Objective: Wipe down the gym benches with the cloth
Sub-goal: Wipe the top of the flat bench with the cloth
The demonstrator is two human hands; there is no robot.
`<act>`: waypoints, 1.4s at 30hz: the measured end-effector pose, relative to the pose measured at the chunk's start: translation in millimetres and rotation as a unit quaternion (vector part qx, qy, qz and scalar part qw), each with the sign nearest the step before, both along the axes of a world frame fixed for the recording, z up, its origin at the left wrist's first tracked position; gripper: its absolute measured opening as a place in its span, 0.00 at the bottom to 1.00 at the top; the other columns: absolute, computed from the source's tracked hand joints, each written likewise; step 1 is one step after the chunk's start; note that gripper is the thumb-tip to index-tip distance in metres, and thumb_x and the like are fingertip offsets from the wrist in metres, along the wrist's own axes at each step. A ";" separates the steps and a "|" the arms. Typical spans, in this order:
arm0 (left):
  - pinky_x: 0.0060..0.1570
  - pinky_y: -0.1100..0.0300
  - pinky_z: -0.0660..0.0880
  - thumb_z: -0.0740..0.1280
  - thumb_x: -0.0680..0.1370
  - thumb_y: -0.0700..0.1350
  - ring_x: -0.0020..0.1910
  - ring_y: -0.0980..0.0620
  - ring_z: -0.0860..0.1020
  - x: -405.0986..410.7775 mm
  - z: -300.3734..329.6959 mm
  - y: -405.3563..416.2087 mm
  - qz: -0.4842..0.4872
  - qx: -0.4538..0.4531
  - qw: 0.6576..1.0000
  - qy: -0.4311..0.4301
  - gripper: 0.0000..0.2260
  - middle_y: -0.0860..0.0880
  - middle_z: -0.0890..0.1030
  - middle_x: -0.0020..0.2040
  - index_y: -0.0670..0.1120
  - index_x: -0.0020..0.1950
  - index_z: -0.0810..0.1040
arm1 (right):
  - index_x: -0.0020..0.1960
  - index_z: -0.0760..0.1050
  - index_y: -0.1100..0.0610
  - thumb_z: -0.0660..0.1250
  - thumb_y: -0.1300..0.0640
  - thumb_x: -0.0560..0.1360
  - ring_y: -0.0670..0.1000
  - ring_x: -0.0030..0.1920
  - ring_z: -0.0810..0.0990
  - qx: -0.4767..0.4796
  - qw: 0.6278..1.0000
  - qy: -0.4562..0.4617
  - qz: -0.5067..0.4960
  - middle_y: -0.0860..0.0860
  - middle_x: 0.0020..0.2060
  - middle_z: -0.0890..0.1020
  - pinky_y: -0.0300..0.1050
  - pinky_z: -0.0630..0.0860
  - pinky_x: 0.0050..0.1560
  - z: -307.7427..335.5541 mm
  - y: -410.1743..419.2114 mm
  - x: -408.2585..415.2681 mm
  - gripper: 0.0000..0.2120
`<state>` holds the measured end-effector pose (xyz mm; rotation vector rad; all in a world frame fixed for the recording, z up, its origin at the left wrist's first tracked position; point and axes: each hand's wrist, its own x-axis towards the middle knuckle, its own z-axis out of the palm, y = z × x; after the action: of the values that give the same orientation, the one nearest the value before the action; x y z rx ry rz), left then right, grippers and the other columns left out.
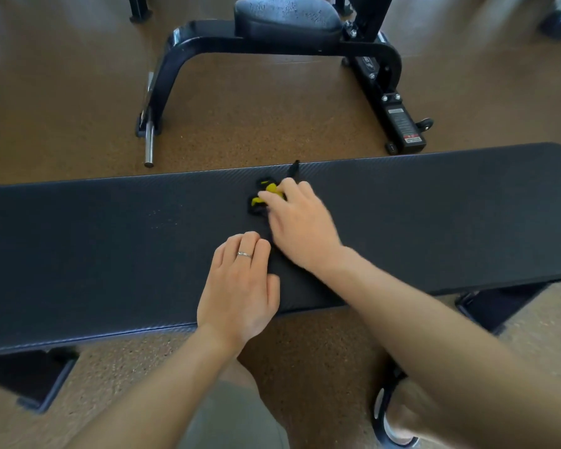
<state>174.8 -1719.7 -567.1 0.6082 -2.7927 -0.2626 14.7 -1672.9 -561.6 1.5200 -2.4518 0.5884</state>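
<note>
right hand blurred, bench ends cropped

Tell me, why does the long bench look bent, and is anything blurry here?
In the head view, the wide-angle lens bows the flat bench; the right hand, on a black-and-yellow cloth, is smeared by motion, while the left hand with its ring is sharp; soft window glare streaks the floor.

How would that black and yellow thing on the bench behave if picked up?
The black-and-yellow item under the right hand looks bunched, so probably soft and floppy. It seems small, likely light. On the flat bench it shouldn't roll.
</note>
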 end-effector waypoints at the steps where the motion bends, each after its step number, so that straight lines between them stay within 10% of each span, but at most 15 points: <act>1: 0.61 0.46 0.73 0.57 0.76 0.45 0.59 0.42 0.74 0.4 0.6 0.2 0.002 0.005 1.000 -0.001 0.13 0.44 0.76 0.58 0.42 0.56 0.75 | 0.62 0.81 0.57 0.61 0.58 0.79 0.60 0.46 0.74 0.005 1.000 0.020 -0.011 0.57 0.51 0.78 0.54 0.75 0.46 -2.0 14.4 -14.7 0.15; 6: 0.61 0.48 0.75 0.53 0.77 0.47 0.58 0.45 0.74 -0.3 0.4 -0.2 0.008 0.026 1.000 0.001 0.14 0.47 0.76 0.58 0.44 0.57 0.74 | 0.62 0.81 0.60 0.61 0.61 0.79 0.63 0.44 0.73 -0.004 0.972 0.004 -0.234 0.61 0.49 0.77 0.62 0.76 0.44 -4.9 62.9 -46.6 0.15; 15: 0.55 0.51 0.74 0.57 0.83 0.49 0.55 0.47 0.74 0.7 0.9 -4.5 0.007 0.052 0.998 0.037 0.13 0.48 0.76 0.58 0.46 0.64 0.71 | 0.82 0.58 0.41 0.53 0.52 0.87 0.36 0.62 0.72 -0.045 0.939 -0.336 -0.060 0.38 0.67 0.75 0.28 0.66 0.59 52.8 83.0 40.6 0.24; 24: 0.79 0.47 0.56 0.53 0.86 0.58 0.81 0.43 0.56 -44.2 23.6 43.5 -0.045 0.030 0.995 -0.079 0.27 0.43 0.59 0.82 0.49 0.83 0.57 | 0.77 0.69 0.57 0.50 0.50 0.87 0.53 0.76 0.69 0.018 0.975 -0.162 -0.151 0.54 0.75 0.73 0.48 0.62 0.78 6.7 115.4 -9.2 0.23; 35: 0.77 0.56 0.61 0.52 0.85 0.60 0.79 0.50 0.62 15.2 11.2 42.6 -0.084 -0.008 0.991 -0.105 0.29 0.49 0.64 0.81 0.45 0.82 0.61 | 0.73 0.74 0.57 0.48 0.50 0.86 0.58 0.75 0.70 0.047 0.983 -0.058 -0.167 0.56 0.73 0.75 0.57 0.64 0.77 -13.4 115.1 -8.6 0.24; 42: 0.80 0.50 0.58 0.51 0.84 0.57 0.81 0.46 0.59 -19.6 15.7 44.4 0.151 0.071 0.983 -0.079 0.29 0.45 0.62 0.81 0.41 0.80 0.63 | 0.74 0.73 0.58 0.47 0.49 0.86 0.60 0.75 0.69 0.064 0.984 -0.053 -0.160 0.58 0.73 0.74 0.59 0.64 0.77 -11.7 111.6 -10.1 0.26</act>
<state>155.1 -1675.2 -551.4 1.1190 -2.7927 -0.3669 4.6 -1561.4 -573.3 1.1205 -2.7843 0.4691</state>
